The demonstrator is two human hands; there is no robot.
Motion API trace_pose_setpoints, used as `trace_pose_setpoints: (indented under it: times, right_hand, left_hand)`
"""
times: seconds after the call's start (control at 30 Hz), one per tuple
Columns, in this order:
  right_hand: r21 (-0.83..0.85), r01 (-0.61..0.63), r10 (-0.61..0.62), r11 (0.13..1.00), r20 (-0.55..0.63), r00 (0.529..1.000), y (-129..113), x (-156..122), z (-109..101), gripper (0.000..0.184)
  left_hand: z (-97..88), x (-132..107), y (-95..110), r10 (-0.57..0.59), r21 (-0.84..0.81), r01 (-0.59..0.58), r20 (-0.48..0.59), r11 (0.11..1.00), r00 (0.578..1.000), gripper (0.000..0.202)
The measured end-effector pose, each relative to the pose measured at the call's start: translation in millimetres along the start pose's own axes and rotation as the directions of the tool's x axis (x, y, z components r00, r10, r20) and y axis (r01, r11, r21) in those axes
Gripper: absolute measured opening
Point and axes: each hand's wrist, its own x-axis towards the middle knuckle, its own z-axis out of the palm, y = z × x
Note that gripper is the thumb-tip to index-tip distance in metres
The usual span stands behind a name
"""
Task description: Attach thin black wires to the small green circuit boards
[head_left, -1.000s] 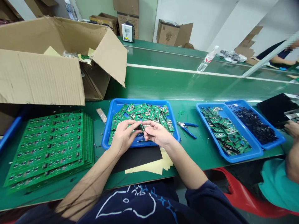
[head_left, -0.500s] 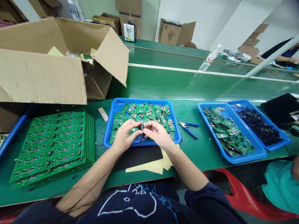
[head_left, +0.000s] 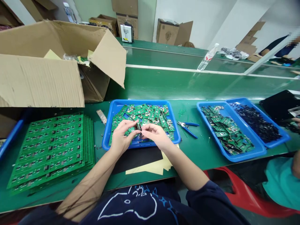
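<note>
the left hand (head_left: 122, 136) and the right hand (head_left: 156, 136) hold low over a blue tray (head_left: 140, 102), fingers half curled and meeting at the tips, pinching a small circuit board (head_left: 138, 126) between them; it is too small to make out much beyond a dark part on it. the hands sit above the near side of the tray, which is heaped with loose green boards (head_left: 145, 114). just right of the tray, blue-handled pliers (head_left: 187, 127) lie on the green desk (head_left: 206, 153). a black sheet (head_left: 137, 159) and yellow paper (head_left: 150, 170) lie between the tray and the near edge of the desk. left of the tray sits a stack of green board panels (head_left: 51, 150), with an open cardboard box (head_left: 39, 81) behind it. toward the right end, a second blue tray (head_left: 234, 158) of green boards touches a third blue tray (head_left: 272, 144) of black parts, and a co-worker's hand (head_left: 296, 120) shows at the right edge.
</note>
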Motion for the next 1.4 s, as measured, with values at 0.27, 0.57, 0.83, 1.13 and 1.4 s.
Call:
trace_pose_setpoints:
  times: [0.27, 0.57, 0.83, 1.13, 1.4]
  right_hand:
    - [0.294, -0.327, 0.251, 0.898, 0.268, 0.93, -7, 1, -7, 0.022]
    - [0.248, -0.377, 0.306, 0.892, 0.284, 0.909, -1, 6, -10, 0.024]
    - [-0.064, 0.117, -0.119, 0.991, -0.029, 0.992, -1, 3, -4, 0.013]
    - [-0.377, 0.447, -0.506, 0.811, -0.071, 0.86, 1, -3, 1, 0.019]
    - [-0.635, 0.513, -0.623, 0.577, 0.063, 0.78, -1, 1, -6, 0.008]
  left_hand:
    - [1.9, -2, 2, 0.075, 0.116, -0.076, 0.014, 0.99, 0.997, 0.028]
    - [-1.2, 0, 3, 0.076, -0.074, -0.068, 0.105, 0.995, 0.992, 0.029]
    - [-1.6, 1, 5, -0.079, -0.306, 0.156, 0.25, 0.939, 0.965, 0.028]
    - [-0.9, 3, 6, -0.302, -0.508, 0.452, 0.352, 0.734, 0.886, 0.036]
    - [1.7, 0, 1, -0.393, -0.517, 0.516, 0.335, 0.683, 0.856, 0.042]
